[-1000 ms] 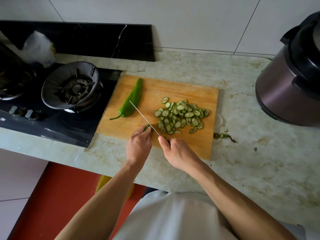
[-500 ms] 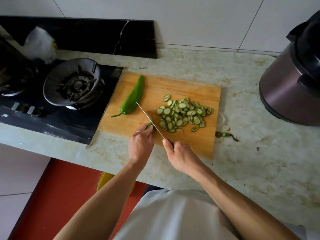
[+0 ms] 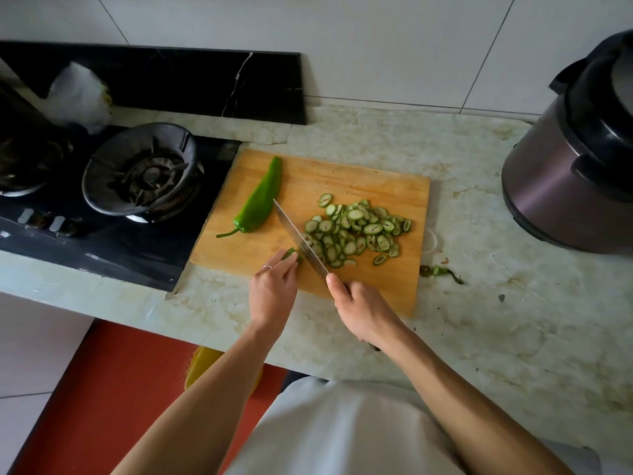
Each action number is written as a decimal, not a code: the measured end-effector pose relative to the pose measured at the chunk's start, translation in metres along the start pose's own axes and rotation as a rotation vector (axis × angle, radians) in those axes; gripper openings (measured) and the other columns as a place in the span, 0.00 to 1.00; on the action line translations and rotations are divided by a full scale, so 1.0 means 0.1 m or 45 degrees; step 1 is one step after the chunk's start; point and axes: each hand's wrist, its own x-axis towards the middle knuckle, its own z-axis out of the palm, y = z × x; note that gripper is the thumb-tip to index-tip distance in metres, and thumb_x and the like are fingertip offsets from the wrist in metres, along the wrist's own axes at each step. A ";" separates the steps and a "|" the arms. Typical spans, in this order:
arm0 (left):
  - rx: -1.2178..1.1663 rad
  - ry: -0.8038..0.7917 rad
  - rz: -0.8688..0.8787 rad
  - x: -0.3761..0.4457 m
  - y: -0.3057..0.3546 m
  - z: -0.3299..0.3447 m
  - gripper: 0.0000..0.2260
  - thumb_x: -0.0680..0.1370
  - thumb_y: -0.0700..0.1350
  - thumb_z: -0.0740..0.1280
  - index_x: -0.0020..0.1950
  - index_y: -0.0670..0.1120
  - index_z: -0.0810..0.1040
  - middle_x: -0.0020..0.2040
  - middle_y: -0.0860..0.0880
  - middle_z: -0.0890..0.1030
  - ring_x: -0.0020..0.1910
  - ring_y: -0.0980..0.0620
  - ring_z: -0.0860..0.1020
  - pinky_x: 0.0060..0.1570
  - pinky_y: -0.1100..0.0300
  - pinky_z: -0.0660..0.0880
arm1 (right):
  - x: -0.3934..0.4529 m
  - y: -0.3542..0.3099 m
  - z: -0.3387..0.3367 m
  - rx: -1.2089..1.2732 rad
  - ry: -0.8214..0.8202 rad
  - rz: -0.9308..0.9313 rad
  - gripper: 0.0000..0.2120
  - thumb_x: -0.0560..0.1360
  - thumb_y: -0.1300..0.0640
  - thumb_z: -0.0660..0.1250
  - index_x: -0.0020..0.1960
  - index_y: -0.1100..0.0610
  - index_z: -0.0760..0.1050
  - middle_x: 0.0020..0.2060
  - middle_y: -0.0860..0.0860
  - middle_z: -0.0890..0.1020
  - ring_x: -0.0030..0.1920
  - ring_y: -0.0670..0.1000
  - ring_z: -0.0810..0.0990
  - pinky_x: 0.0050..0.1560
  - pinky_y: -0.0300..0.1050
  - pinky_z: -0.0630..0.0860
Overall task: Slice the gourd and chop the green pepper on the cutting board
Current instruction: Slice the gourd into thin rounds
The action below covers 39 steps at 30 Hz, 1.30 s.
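A wooden cutting board (image 3: 359,180) lies on the marble counter. A whole green pepper (image 3: 262,200) rests on its left part, stem toward me. A pile of thin gourd slices (image 3: 356,231) covers the board's right half. My left hand (image 3: 274,289) pinches the last short stub of gourd (image 3: 291,254) at the board's near edge. My right hand (image 3: 363,306) grips the handle of a knife (image 3: 301,240). Its blade lies just right of the stub, tip pointing toward the pepper.
A black gas stove (image 3: 113,214) with a burner ring (image 3: 140,169) sits left of the board. A dark pressure cooker (image 3: 575,159) stands at the right. A cut gourd end (image 3: 440,271) lies on the counter beside the board. A white bag (image 3: 78,97) sits behind the stove.
The knife blade has shifted slightly right and down beside the gourd stub, between my hands. My left hand keeps its pinch. The camera view moved a little.
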 end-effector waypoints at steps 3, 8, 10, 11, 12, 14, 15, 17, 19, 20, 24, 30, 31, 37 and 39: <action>-0.042 0.009 -0.023 0.00 0.00 -0.01 0.11 0.77 0.35 0.71 0.58 0.42 0.85 0.62 0.44 0.82 0.59 0.45 0.82 0.59 0.65 0.71 | -0.05 -0.02 0.00 -0.020 -0.023 -0.034 0.29 0.83 0.40 0.53 0.30 0.56 0.66 0.26 0.51 0.73 0.29 0.51 0.72 0.36 0.45 0.67; -0.085 -0.001 -0.031 -0.01 -0.01 0.00 0.11 0.77 0.36 0.71 0.58 0.43 0.85 0.63 0.43 0.81 0.59 0.45 0.82 0.59 0.61 0.73 | -0.07 -0.04 -0.03 -0.056 -0.038 -0.032 0.27 0.82 0.39 0.52 0.33 0.56 0.68 0.33 0.54 0.77 0.37 0.55 0.75 0.39 0.44 0.65; -0.091 -0.003 -0.022 -0.01 -0.02 0.00 0.11 0.76 0.35 0.71 0.58 0.43 0.85 0.63 0.43 0.81 0.59 0.45 0.82 0.60 0.61 0.73 | -0.07 -0.03 -0.01 -0.056 -0.034 -0.024 0.28 0.82 0.37 0.52 0.33 0.56 0.68 0.32 0.54 0.77 0.37 0.56 0.76 0.39 0.44 0.66; -0.092 -0.003 -0.021 -0.01 -0.01 0.00 0.11 0.76 0.35 0.71 0.58 0.43 0.85 0.63 0.43 0.81 0.59 0.45 0.82 0.60 0.61 0.74 | -0.07 -0.03 -0.01 -0.055 -0.035 -0.026 0.29 0.82 0.37 0.52 0.32 0.56 0.68 0.32 0.54 0.77 0.37 0.56 0.76 0.39 0.44 0.66; -0.093 -0.004 -0.027 -0.01 -0.01 0.00 0.12 0.76 0.35 0.71 0.58 0.43 0.85 0.63 0.43 0.81 0.59 0.45 0.82 0.59 0.60 0.74 | -0.07 -0.04 -0.01 -0.056 -0.038 -0.031 0.29 0.82 0.37 0.52 0.32 0.56 0.68 0.32 0.53 0.76 0.37 0.56 0.76 0.39 0.44 0.66; -0.085 0.003 -0.031 -0.01 0.00 0.01 0.12 0.76 0.34 0.71 0.58 0.43 0.85 0.63 0.43 0.81 0.58 0.45 0.82 0.59 0.60 0.74 | -0.07 -0.05 -0.01 -0.068 -0.041 -0.037 0.29 0.82 0.38 0.51 0.32 0.56 0.68 0.32 0.54 0.76 0.37 0.55 0.75 0.40 0.44 0.66; -0.076 0.004 -0.023 -0.01 0.01 0.01 0.12 0.76 0.34 0.71 0.58 0.42 0.85 0.63 0.44 0.81 0.58 0.45 0.82 0.58 0.61 0.74 | -0.07 -0.06 -0.02 -0.074 -0.047 -0.036 0.29 0.82 0.38 0.51 0.33 0.57 0.68 0.32 0.54 0.77 0.37 0.55 0.75 0.40 0.44 0.66; -0.057 -0.005 -0.004 -0.01 0.02 0.01 0.12 0.75 0.34 0.71 0.58 0.42 0.85 0.62 0.45 0.82 0.57 0.46 0.82 0.58 0.61 0.74 | -0.05 -0.06 -0.02 -0.079 -0.064 -0.024 0.28 0.82 0.38 0.51 0.33 0.57 0.68 0.33 0.54 0.77 0.38 0.55 0.75 0.40 0.44 0.66; -0.048 -0.007 0.015 0.00 0.01 0.01 0.12 0.75 0.33 0.71 0.58 0.41 0.85 0.62 0.45 0.82 0.56 0.46 0.83 0.57 0.60 0.76 | -0.03 -0.08 -0.02 -0.086 -0.073 -0.026 0.28 0.83 0.38 0.51 0.33 0.56 0.68 0.35 0.56 0.78 0.40 0.57 0.76 0.40 0.44 0.66; -0.051 -0.007 0.023 0.00 0.00 0.01 0.12 0.75 0.33 0.71 0.58 0.41 0.85 0.62 0.45 0.82 0.55 0.46 0.83 0.56 0.59 0.77 | -0.03 -0.11 -0.02 -0.098 -0.077 -0.042 0.26 0.83 0.39 0.51 0.33 0.54 0.68 0.36 0.57 0.78 0.41 0.58 0.77 0.41 0.44 0.66; -0.048 -0.013 0.060 0.01 0.01 0.01 0.13 0.74 0.32 0.71 0.57 0.41 0.85 0.61 0.45 0.83 0.53 0.45 0.83 0.54 0.57 0.79 | 0.02 -0.22 -0.03 -0.070 -0.099 -0.082 0.21 0.86 0.47 0.48 0.51 0.55 0.78 0.48 0.63 0.79 0.52 0.62 0.78 0.46 0.49 0.71; -0.032 -0.033 0.091 0.05 -0.06 0.00 0.12 0.76 0.35 0.68 0.58 0.43 0.85 0.61 0.50 0.83 0.51 0.49 0.83 0.50 0.55 0.81 | 0.15 -0.22 0.10 -0.115 -0.044 -0.045 0.29 0.83 0.39 0.50 0.41 0.61 0.74 0.37 0.57 0.79 0.40 0.56 0.77 0.40 0.42 0.66; -0.036 -0.046 0.108 0.05 -0.07 0.00 0.13 0.76 0.35 0.67 0.58 0.43 0.85 0.60 0.51 0.83 0.50 0.51 0.83 0.50 0.55 0.81 | 0.14 -0.20 0.11 -0.116 -0.043 -0.041 0.29 0.83 0.39 0.50 0.39 0.60 0.73 0.36 0.56 0.78 0.40 0.56 0.78 0.40 0.42 0.66; -0.047 -0.003 0.042 0.03 -0.06 0.03 0.13 0.75 0.33 0.69 0.57 0.41 0.85 0.60 0.49 0.83 0.50 0.50 0.83 0.54 0.58 0.80 | 0.02 -0.08 0.09 -0.148 -0.056 0.027 0.29 0.83 0.38 0.50 0.39 0.60 0.72 0.39 0.59 0.80 0.40 0.58 0.77 0.40 0.44 0.67; -0.041 0.000 0.045 0.03 -0.01 0.02 0.13 0.74 0.31 0.70 0.56 0.40 0.85 0.59 0.47 0.84 0.50 0.48 0.83 0.53 0.67 0.74 | 0.05 -0.10 0.09 -0.139 -0.069 0.026 0.29 0.83 0.38 0.50 0.36 0.58 0.70 0.36 0.56 0.78 0.39 0.57 0.76 0.41 0.44 0.67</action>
